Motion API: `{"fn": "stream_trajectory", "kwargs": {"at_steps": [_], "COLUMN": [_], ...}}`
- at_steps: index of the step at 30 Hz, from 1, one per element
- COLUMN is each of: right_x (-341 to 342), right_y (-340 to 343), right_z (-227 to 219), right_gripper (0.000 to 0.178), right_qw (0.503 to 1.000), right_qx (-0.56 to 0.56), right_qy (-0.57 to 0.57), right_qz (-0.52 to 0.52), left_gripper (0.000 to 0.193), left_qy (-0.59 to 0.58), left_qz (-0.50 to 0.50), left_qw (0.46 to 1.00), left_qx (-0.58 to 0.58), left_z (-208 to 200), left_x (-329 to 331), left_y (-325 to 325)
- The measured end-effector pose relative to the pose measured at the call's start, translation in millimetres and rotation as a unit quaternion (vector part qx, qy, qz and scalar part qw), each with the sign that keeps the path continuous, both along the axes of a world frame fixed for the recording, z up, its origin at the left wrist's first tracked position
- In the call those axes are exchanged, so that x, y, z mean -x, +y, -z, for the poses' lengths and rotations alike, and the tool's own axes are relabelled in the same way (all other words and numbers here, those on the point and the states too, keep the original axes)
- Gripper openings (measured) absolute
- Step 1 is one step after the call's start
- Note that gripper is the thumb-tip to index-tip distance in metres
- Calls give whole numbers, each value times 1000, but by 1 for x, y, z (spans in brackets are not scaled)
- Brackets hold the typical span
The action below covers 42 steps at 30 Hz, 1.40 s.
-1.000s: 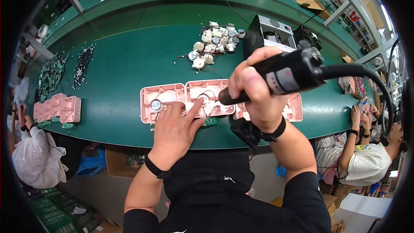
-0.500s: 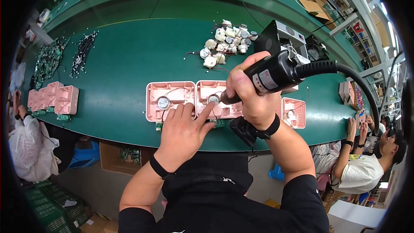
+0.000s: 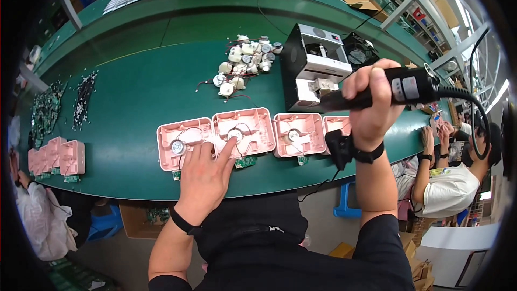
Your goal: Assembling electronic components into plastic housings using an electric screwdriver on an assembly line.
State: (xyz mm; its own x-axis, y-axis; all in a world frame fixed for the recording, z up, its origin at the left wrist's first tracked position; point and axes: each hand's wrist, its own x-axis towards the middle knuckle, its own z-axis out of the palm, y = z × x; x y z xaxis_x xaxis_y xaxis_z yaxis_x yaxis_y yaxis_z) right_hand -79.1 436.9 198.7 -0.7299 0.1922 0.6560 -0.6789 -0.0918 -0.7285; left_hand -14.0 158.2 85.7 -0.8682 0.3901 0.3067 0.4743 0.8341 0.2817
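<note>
Left hand [image 3: 207, 175] flat, fingers spread, on pink housing [image 3: 243, 131]; right hand [image 3: 371, 102] at 3 o'clock clamps black electric screwdriver [image 3: 393, 89] above green counter [image 3: 134, 86].

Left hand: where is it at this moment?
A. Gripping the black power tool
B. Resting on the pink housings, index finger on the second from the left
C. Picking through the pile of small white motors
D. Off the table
B. The left hand lies flat on the pink housings, index finger stretched onto the second one, while the right hand holds the black power tool raised.
</note>
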Motion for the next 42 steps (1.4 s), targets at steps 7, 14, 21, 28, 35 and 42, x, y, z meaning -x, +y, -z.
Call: {"fn": "stream_trajectory", "kwargs": {"at_steps": [7,14,21,28,35,42], "right_x": [33,36,-12,0,11,15], "right_y": [36,35,-36,-96,-112,-117], "right_z": [-7,-8,-10,18,43,51], "right_gripper": [15,16,17,23,24,25], "right_qw": [995,995,993,983,982,978], "right_qx": [-29,0,32,-60,-101,-114], "right_qy": [-13,-92,-56,-48,-66,-78], "right_qz": [96,50,-100,-168,-148,-156], "left_gripper": [47,48,54,63,67,66], "left_qy": [-9,-5,29,39,54,70], "left_qz": [18,18,6,1,11,14], "left_qw": [1000,1000,999,997,997,997], "left_qx": [-11,-10,33,66,46,28], "left_z": [-2,5,8,15,21,24], "left_x": [3,6,1,1,1,3], "left_y": [14,21,25,22,19,18]}}
